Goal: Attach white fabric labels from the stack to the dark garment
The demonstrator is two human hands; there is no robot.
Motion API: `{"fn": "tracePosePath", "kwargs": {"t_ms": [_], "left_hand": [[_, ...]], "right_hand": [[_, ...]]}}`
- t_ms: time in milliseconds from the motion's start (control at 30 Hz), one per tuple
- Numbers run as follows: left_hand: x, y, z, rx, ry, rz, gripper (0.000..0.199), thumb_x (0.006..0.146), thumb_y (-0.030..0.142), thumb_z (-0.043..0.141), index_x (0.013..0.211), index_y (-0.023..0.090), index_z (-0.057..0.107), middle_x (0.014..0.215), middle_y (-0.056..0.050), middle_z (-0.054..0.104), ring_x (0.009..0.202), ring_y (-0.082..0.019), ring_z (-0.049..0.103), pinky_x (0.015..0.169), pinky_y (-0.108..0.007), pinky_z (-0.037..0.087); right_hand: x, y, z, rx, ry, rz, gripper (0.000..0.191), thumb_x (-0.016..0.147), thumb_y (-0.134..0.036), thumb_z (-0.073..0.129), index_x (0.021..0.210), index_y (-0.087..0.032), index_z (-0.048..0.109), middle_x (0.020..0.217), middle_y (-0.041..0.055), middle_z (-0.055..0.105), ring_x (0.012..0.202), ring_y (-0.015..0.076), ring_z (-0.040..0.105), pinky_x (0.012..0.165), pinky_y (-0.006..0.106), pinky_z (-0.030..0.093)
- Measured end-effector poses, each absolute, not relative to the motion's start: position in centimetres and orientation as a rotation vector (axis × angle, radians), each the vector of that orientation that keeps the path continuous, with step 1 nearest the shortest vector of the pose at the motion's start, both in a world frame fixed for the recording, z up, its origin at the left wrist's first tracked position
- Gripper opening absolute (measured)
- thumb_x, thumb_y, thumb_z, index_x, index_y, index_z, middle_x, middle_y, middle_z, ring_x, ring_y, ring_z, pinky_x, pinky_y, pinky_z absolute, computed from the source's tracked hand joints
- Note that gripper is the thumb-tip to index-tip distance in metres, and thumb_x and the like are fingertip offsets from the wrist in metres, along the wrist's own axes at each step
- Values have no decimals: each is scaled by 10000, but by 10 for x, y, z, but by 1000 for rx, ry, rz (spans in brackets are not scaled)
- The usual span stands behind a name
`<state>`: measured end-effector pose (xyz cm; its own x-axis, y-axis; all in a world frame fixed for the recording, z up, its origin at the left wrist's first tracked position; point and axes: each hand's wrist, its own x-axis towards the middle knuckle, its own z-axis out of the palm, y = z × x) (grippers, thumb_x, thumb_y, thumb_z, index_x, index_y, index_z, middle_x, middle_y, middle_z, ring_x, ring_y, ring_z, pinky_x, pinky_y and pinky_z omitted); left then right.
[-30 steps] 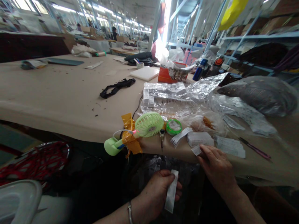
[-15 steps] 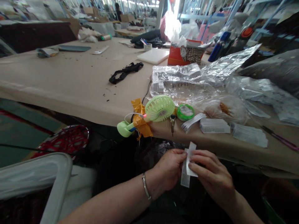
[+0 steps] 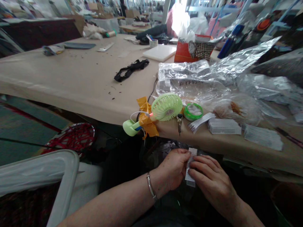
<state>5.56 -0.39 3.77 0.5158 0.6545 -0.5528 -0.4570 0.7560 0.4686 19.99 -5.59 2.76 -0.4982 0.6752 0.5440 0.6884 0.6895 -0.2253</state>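
White label strips [image 3: 190, 168] hang below the table's front edge, one lying almost over another. My left hand [image 3: 174, 168], with a bangle at the wrist, pinches their left side between thumb and fingers. From the right, my right hand [image 3: 210, 175] holds the strips with its fingers against their face; its thumb is hidden. On the table above stand a fanned bunch of strips [image 3: 201, 122], a neat stack of printed labels [image 3: 224, 126] and a spread stack [image 3: 262, 137]. A soldering-iron-like tool [image 3: 179, 124] points down over the edge.
A green fan [image 3: 167, 107] is taped at the table edge, beside a green round container [image 3: 193, 111]. Plastic bags [image 3: 189, 83] cover the table's right part. Scissors [image 3: 290, 137] lie far right. A white bin [image 3: 73, 167] and red basket [image 3: 71, 137] stand left.
The front strip, tilted across the other before, now lies nearly aligned over it. My right hand has moved slightly left against the strips. The view has shifted a little.
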Motion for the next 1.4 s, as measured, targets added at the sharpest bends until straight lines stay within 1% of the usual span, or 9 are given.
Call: {"fn": "tracePosePath", "kwargs": {"t_ms": [167,333,533,633,733,800,933,1133,1400], "left_hand": [[55,-4,37,300,699,652,290,616,315,773,697,107,587,655,-10,573,554,-77,510,518,-192,343],[57,-5,30,332,697,627,247,622,254,774,717,91,614,676,-24,598,572,-81,537,521,-182,353],[59,-5,30,298,766,614,102,735,162,666,770,85,609,696,-55,634,588,-106,595,589,-209,449],[56,-3,34,333,925,525,79,849,165,553,862,98,594,758,-86,675,573,-126,620,615,-266,504],[54,-2,33,355,966,508,99,888,159,507,901,97,584,754,-83,677,571,-126,629,622,-270,520],[54,-3,30,356,953,512,110,891,158,503,912,90,586,755,-85,676,593,-133,639,630,-273,529],[55,-6,25,348,953,504,108,888,157,506,915,88,585,759,-88,677,611,-139,646,632,-273,534],[53,-5,27,369,960,494,109,897,166,496,927,94,571,757,-89,679,577,-133,639,603,-258,522],[51,-4,41,394,960,420,122,884,129,470,887,91,586,721,-80,660,532,-122,618,588,-259,509]], "right_hand": [[201,-56,29,-1028,-2280,-16,193,879,-71,526,938,-162,686,939,77,714,1013,213,628,919,393,463],[199,-57,29,-1021,-2279,15,201,881,-69,515,946,-168,678,945,68,715,1014,207,629,929,390,463],[218,-61,24,-1132,-2228,-13,363,853,-68,566,1205,-156,563,1087,84,681,1099,206,589,967,371,470],[262,-56,24,-1373,-2055,-244,436,881,-163,562,1310,-148,484,1169,138,620,1142,251,556,965,412,472],[312,-51,24,-1769,-1848,-633,582,906,-410,516,1379,-85,418,1229,223,561,1193,366,493,970,541,428],[335,-49,21,-1993,-1859,-736,638,920,-501,425,1383,-63,412,1279,250,530,1201,410,470,945,582,417],[347,-52,16,-2064,-1958,-790,482,954,-415,377,1328,-135,493,1305,174,559,1209,370,477,971,548,393],[351,-55,18,-1938,-1935,-837,322,938,-304,454,1148,-143,638,1039,133,666,998,294,589,884,440,457],[340,-58,31,-1689,-1661,-496,120,860,-304,611,889,-220,692,899,48,689,825,223,660,809,377,509]]}}
